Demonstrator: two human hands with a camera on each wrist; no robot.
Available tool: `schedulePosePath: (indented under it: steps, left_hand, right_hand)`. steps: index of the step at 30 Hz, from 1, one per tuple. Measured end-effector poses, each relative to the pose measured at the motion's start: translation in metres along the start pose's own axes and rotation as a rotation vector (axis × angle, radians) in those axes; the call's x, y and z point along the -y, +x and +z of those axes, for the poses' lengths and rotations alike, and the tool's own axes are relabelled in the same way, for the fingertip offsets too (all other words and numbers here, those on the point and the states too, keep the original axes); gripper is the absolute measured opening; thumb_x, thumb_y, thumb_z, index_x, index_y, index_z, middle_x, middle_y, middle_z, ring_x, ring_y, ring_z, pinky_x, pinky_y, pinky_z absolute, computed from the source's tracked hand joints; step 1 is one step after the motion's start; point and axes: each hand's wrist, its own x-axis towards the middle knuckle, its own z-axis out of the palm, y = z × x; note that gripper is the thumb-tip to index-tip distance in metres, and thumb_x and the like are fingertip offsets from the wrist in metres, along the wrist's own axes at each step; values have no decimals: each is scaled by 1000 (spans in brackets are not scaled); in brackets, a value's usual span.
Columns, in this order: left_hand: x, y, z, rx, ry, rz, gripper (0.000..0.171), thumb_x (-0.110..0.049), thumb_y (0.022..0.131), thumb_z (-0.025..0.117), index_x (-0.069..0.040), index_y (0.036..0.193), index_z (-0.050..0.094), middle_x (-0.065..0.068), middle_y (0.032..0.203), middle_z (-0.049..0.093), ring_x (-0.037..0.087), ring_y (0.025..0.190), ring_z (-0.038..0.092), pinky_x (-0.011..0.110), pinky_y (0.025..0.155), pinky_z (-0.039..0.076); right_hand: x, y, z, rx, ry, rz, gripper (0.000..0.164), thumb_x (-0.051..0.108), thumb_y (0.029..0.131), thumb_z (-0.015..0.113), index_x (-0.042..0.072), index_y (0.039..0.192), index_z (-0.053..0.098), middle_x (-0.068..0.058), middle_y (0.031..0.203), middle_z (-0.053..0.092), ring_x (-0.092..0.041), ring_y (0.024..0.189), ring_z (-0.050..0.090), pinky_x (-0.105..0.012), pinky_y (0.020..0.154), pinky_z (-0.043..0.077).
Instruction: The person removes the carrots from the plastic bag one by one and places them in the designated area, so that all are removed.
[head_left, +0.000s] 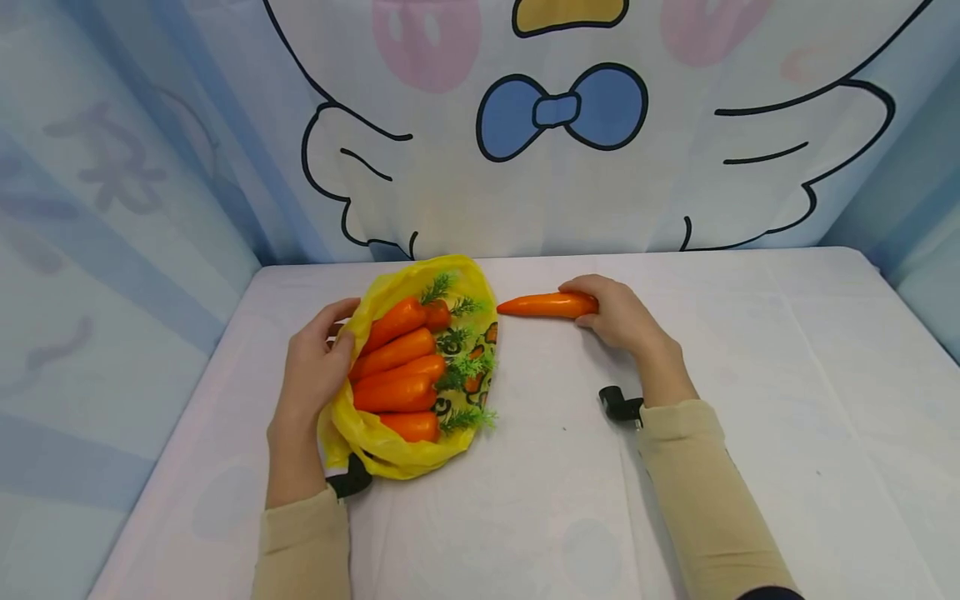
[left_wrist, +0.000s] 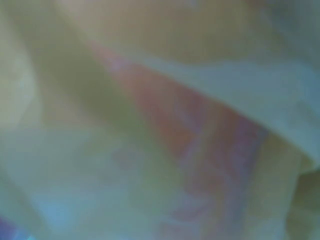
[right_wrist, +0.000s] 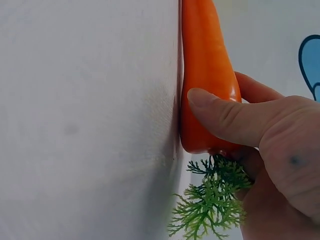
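My right hand [head_left: 618, 315] pinches an orange toy carrot [head_left: 543, 306] by its thick end, its tip pointing left at the bag. In the right wrist view the thumb lies across the carrot [right_wrist: 207, 70], and its green plastic leaves [right_wrist: 210, 200] stick out below. The carrot lies along the white tabletop. My left hand [head_left: 318, 362] grips the left rim of a yellow plastic bag [head_left: 382, 457], thumb over the edge. Several orange carrots [head_left: 393, 392] with green tops lie inside the spread bag mouth. In the left wrist view all is blurred.
The table has a white cloth [head_left: 765, 433]. Behind it hangs a curtain [head_left: 562, 200] printed with a cartoon figure and a blue bow tie. Patterned blue-white fabric [head_left: 112, 292] closes the left side. Small black wrist cameras sit at both cuffs.
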Motion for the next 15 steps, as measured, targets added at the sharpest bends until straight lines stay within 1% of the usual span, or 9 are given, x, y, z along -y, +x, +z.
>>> schedulePosePath:
  steps: [9,15]
  left_hand:
    - [-1,-1,-1,-2,-4,-9,46,-9,104,43,-11,149,50,11,143,54,31,116,53,47,101,45]
    - [0,0,0,-5,1,-2,46,-9,104,43,-10,148,50,11,142,54,30,114,54,45,99,46]
  right_hand:
    - [0,3,-4,22,-33,-32,53,-7,87,71,1,138,59,-20,144,52,-39,138,39,-52,117,24]
    - [2,-1,-9,22,-10,-12,55,-3,88,72,5,141,58,-18,148,49,-37,140,38,-52,117,24]
